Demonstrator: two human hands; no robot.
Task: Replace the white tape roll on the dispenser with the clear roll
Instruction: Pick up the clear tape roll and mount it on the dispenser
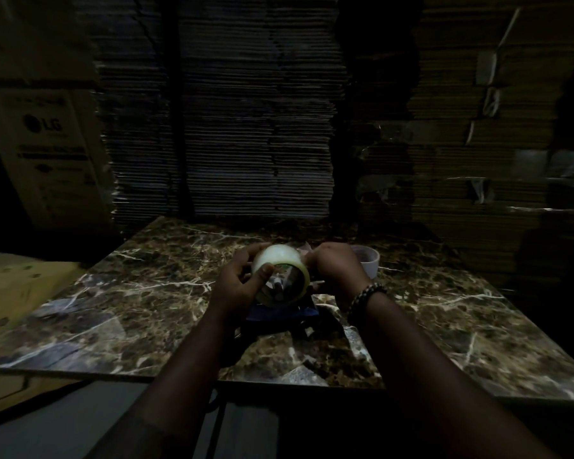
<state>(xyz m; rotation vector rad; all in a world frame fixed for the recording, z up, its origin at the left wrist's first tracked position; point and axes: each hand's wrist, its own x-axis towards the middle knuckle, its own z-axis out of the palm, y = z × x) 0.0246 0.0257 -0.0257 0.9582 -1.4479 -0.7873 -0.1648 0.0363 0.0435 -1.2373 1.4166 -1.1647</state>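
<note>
A pale, glossy tape roll sits over the hub of a dark blue dispenser at the middle of the marble table. My left hand grips the roll's left side, thumb pressed on its front rim. My right hand, with a beaded bracelet at the wrist, holds the right side of the roll and dispenser; its fingers are hidden behind them. A second, white-looking roll lies flat on the table just right of my right hand. The light is dim, so which roll is clear is hard to tell.
Tall stacks of flattened cardboard rise right behind the table's far edge. A printed carton stands at the back left, and a yellowish board lies left of the table. The table's near edge runs under my forearms.
</note>
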